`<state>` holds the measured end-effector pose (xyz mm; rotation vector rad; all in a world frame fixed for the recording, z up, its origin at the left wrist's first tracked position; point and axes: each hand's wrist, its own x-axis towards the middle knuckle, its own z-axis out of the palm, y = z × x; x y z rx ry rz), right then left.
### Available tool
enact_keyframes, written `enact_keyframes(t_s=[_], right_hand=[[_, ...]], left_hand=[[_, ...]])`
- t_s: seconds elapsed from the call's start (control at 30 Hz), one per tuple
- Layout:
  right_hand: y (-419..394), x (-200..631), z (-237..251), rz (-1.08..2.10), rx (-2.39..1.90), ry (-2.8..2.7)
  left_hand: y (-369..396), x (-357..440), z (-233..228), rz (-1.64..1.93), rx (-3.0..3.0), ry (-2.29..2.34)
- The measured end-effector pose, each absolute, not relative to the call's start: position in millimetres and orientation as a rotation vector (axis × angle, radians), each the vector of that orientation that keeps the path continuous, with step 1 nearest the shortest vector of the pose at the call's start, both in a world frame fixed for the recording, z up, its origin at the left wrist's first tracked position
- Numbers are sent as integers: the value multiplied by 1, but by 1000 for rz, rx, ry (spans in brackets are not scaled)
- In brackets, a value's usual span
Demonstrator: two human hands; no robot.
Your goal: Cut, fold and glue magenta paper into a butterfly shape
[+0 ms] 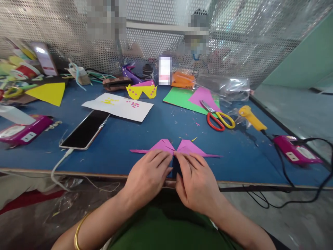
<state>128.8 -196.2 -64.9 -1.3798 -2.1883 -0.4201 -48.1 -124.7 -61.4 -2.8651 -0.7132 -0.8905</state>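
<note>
A folded pink paper [187, 147] lies flat on the blue table [117, 146] near its front edge, with two raised flaps and thin points out to each side. My left hand [148, 175] presses on its left half, fingers together and flat. My right hand [196, 180] presses on its right half, fingertips at the middle crease. The near part of the paper is hidden under both hands.
A phone [85, 129] on a cable lies at left, a white sheet [118, 107] behind it. Red and yellow scissors [218, 118] rest on green and pink paper [182, 97]. A yellow glue gun [252, 118], pink boxes [296, 152] and a mesh wall [234, 41] are around.
</note>
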Motion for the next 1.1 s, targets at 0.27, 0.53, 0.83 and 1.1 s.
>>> enact_keyframes(t_s=[0.27, 0.53, 0.83, 1.1], right_hand=[[-201, 143, -67, 139, -1455, -1841], [-204, 144, -70, 338, -1504, -1502], [-214, 150, -72, 257, -1404, -1360], [-240, 164, -80, 259, -1307, -1382]], left_hand=[[-129, -46, -67, -818, -2870, -753], [-130, -42, -62, -698, -2869, -764], [-134, -36, -62, -574, -2905, -795], [-135, -39, -66, -582, -2835, -773]])
